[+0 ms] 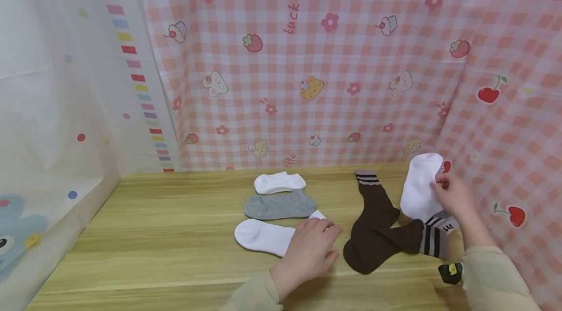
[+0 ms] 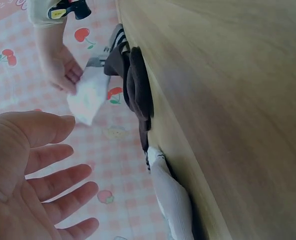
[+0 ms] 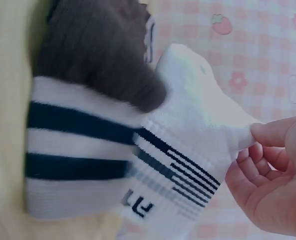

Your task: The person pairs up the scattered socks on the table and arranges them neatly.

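Observation:
My right hand (image 1: 454, 198) pinches the edge of a white sock (image 1: 418, 188) at the right side of the table. In the right wrist view, this sock shows black stripes and dark lettering near its cuff, partly behind a dark brown sock. Two dark brown socks (image 1: 375, 242) with striped cuffs lie crossed beside it. My left hand (image 1: 307, 247) is over another white sock (image 1: 259, 237), hiding part of it. In the left wrist view, the left fingers (image 2: 65, 182) are spread and relaxed, holding nothing.
A grey sock (image 1: 278, 205) and a small white sock (image 1: 277, 183) lie in a column behind the front white sock. Pink checked cloth (image 1: 307, 116) hangs along the back and right edges of the wooden table (image 1: 175, 238). A small black item (image 1: 450, 273) is by the right sleeve.

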Available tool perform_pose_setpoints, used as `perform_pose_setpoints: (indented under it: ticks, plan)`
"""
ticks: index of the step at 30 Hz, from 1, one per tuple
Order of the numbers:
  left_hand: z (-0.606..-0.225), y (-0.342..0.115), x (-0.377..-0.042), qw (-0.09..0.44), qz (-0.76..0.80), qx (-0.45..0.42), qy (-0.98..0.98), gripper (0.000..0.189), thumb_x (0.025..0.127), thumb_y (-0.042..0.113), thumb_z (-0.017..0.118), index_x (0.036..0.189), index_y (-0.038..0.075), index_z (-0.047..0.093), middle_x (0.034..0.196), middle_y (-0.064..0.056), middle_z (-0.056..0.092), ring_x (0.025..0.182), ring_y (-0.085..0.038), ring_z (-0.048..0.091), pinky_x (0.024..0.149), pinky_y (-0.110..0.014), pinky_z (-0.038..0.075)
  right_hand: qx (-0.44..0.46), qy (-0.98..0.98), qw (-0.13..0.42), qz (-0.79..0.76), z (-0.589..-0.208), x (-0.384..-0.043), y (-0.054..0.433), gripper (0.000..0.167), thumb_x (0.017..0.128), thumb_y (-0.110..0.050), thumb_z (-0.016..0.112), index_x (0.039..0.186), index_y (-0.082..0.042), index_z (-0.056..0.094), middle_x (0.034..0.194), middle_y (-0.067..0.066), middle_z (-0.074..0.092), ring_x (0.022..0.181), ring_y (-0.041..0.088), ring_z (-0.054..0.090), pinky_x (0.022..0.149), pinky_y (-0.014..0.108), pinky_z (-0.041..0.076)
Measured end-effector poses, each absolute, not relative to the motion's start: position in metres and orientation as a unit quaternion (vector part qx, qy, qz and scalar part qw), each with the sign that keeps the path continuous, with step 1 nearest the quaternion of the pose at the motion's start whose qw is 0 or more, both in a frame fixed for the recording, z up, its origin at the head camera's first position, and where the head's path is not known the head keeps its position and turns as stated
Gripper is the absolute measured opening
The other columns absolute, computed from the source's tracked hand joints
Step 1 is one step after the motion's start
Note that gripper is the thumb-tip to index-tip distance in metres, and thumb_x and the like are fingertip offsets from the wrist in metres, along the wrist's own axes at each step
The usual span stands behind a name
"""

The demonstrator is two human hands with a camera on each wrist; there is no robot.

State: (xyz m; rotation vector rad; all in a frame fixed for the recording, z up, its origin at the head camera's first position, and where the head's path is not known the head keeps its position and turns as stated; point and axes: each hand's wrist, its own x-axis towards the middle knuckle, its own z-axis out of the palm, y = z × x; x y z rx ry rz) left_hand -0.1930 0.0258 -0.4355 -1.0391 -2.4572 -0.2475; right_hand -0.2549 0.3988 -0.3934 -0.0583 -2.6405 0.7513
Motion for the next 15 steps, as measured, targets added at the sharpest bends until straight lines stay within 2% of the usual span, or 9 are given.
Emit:
perform_pose_setpoints:
  ticks: [3,6,9,15]
  plan:
    - [-0.436,0.027,-0.194,0.227,-0.091,-0.377,-0.894,0.040,0.079,0.032,0.078,0.116,0.020,0.067,0.111,0.003,0.065,0.101,-0.018,0.060,0.086,-0.037,0.048,-0.001,-0.934,0.232,0.272,-0.385,-0.253,0.394,0.024,0.095,-0.007,0.058,0.101,0.016,0.058,0.092,0.033,0.061,0.083,0.042,0.058,0.066,0.041,0.046]
    - [-0.436,0.028,-0.196,0.225,-0.094,-0.376,-0.894,0.040,0.079,0.030,0.078,0.116,0.020,0.068,0.111,0.003,0.065,0.102,-0.018,0.059,0.087,-0.037,0.047,0.014,-0.932,0.240,0.270,-0.374,-0.249,0.388,0.022,0.094,-0.006,0.060,0.100,0.015,0.060,0.091,0.031,0.062,0.082,0.037,0.059,0.065,0.036,0.045]
    - [-0.434,0.030,-0.197,0.229,-0.099,-0.376,-0.893,0.041,0.079,0.029,0.078,0.117,0.019,0.068,0.111,0.003,0.065,0.102,-0.018,0.060,0.087,-0.036,0.048,0.028,-0.938,0.223,0.264,-0.365,-0.245,0.380,0.022,0.095,-0.009,0.061,0.101,0.013,0.062,0.091,0.027,0.064,0.080,0.031,0.059,0.064,0.034,0.045]
    - [-0.430,0.033,-0.200,0.234,-0.105,-0.376,-0.891,0.041,0.080,0.029,0.079,0.117,0.018,0.068,0.111,0.002,0.066,0.103,-0.019,0.060,0.089,-0.036,0.047,0.081,-0.945,0.148,0.279,-0.359,-0.242,0.364,0.022,0.097,-0.010,0.062,0.104,0.010,0.062,0.089,0.016,0.065,0.076,0.016,0.056,0.060,0.027,0.047]
